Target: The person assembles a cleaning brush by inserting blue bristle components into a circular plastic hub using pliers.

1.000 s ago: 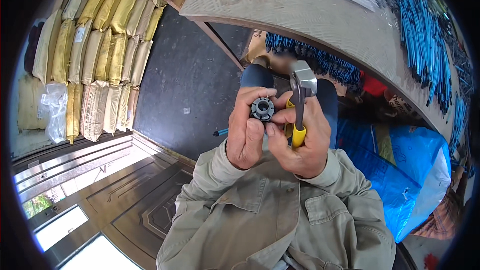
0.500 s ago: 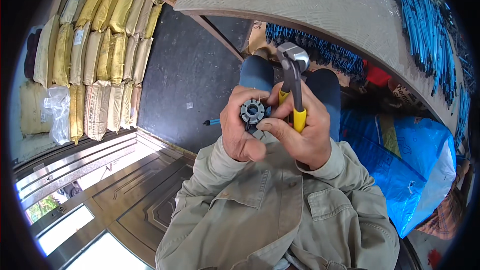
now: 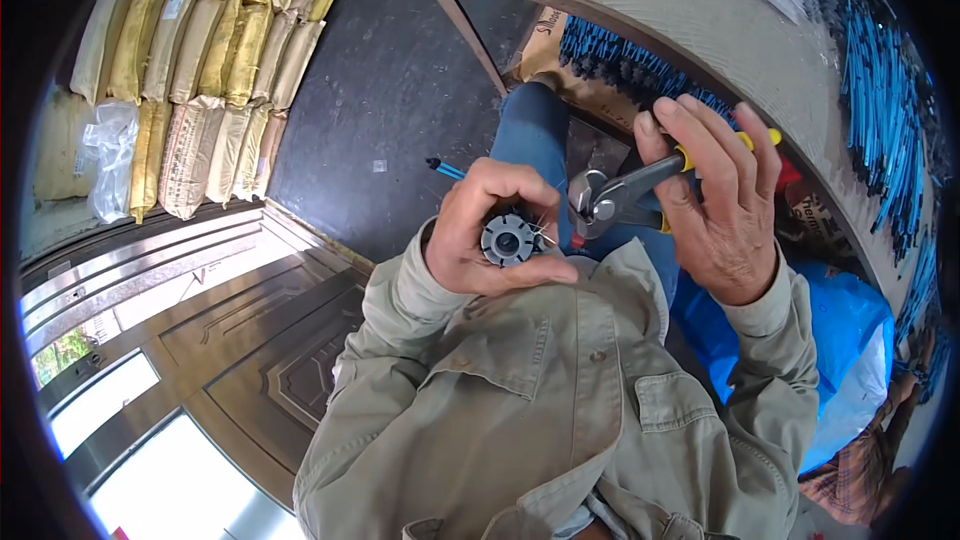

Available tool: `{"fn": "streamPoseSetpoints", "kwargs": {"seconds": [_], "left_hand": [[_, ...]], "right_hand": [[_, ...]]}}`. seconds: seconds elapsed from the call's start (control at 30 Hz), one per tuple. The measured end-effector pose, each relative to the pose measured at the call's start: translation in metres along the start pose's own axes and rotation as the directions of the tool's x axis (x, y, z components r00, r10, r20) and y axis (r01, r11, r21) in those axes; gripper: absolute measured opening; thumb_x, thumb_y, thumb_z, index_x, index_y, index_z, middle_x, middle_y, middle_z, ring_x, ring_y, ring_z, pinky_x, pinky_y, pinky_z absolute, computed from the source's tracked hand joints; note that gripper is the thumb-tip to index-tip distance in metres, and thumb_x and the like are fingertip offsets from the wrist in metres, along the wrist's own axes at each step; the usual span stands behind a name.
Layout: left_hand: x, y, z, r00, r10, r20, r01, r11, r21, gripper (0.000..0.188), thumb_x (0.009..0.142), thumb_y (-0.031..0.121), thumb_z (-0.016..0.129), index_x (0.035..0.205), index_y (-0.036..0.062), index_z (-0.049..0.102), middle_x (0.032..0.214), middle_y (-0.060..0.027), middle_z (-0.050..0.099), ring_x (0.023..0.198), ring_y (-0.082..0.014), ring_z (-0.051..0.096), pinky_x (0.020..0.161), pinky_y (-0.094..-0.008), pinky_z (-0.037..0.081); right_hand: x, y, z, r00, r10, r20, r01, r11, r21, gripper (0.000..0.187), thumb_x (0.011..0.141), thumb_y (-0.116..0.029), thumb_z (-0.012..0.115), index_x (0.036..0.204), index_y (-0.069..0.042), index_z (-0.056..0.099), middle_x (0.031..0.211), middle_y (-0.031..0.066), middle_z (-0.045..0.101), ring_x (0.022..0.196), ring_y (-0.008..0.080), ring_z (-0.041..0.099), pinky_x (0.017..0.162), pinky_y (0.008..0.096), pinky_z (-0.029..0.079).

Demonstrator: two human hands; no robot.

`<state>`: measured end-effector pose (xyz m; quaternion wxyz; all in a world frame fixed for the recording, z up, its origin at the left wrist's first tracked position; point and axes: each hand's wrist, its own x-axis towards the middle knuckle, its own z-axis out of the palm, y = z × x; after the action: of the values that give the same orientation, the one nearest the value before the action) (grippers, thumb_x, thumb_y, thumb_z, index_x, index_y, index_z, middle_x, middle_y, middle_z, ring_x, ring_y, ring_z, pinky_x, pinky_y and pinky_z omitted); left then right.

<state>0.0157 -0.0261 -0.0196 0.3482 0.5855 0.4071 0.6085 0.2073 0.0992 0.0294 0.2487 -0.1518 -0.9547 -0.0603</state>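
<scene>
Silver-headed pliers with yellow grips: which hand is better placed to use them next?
Probably the right hand: it loosely carries the pliers, which point toward the left hand, itself busy holding the round grey slotted part.

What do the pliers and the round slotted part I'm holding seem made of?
Pliers: probably steel, from the shiny grey head; evenly coloured yellow handle sleeves look like plastic or rubber. Round slotted part: matte grey face with dark slots, perhaps moulded plastic, though metal is possible.
</scene>
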Motion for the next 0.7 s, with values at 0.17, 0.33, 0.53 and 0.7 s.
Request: {"fn": "streamPoseSetpoints", "kwargs": {"seconds": [0.17,0.33,0.53,0.7], "left_hand": [[0.007,0.000,0.001,0.999,0.021,0.040,-0.019,0.998,-0.056,0.066,0.059,0.013,0.085,0.112,-0.0001,0.048,0.088,-0.0078,0.057,0.067,-0.0127,0.058,0.059,-0.0246,0.045],[0.016,0.004,-0.003,0.995,0.076,0.068,-0.078,0.996,0.040,0.062,0.060,0.016,0.084,0.111,-0.0010,0.054,0.086,-0.0083,0.059,0.068,-0.0144,0.059,0.060,-0.0258,0.046],[0.019,0.001,-0.001,0.990,0.122,0.068,-0.127,0.989,0.073,0.056,0.061,0.013,0.083,0.109,-0.0015,0.057,0.089,-0.0086,0.063,0.066,-0.0165,0.059,0.060,-0.0258,0.046],[0.017,0.005,-0.002,0.999,0.036,0.019,-0.038,0.995,0.097,0.049,0.063,0.009,0.080,0.106,-0.0009,0.060,0.088,-0.0083,0.064,0.065,-0.0161,0.059,0.058,-0.0256,0.045]], "right_hand": [[-0.007,-0.002,0.010,0.990,-0.068,-0.121,0.059,0.995,-0.078,0.030,0.076,-0.017,0.060,0.106,-0.016,0.063,0.119,-0.0056,0.048,0.114,0.0100,0.048,0.105,0.0438,0.020],[-0.011,-0.006,0.024,0.968,-0.108,-0.228,0.065,0.980,-0.188,0.040,0.075,-0.010,0.068,0.109,-0.012,0.047,0.118,-0.0036,0.051,0.113,0.0141,0.049,0.106,0.0464,0.015],[-0.004,-0.010,0.027,0.945,-0.110,-0.308,0.041,0.974,-0.221,0.043,0.072,-0.010,0.073,0.108,-0.013,0.048,0.117,-0.0051,0.049,0.110,0.0131,0.051,0.106,0.0473,0.014],[-0.007,-0.008,0.041,0.928,-0.132,-0.348,0.029,0.957,-0.288,0.015,0.074,-0.023,0.069,0.087,-0.023,0.061,0.113,-0.0095,0.047,0.109,0.0070,0.048,0.105,0.0500,0.015]]}}
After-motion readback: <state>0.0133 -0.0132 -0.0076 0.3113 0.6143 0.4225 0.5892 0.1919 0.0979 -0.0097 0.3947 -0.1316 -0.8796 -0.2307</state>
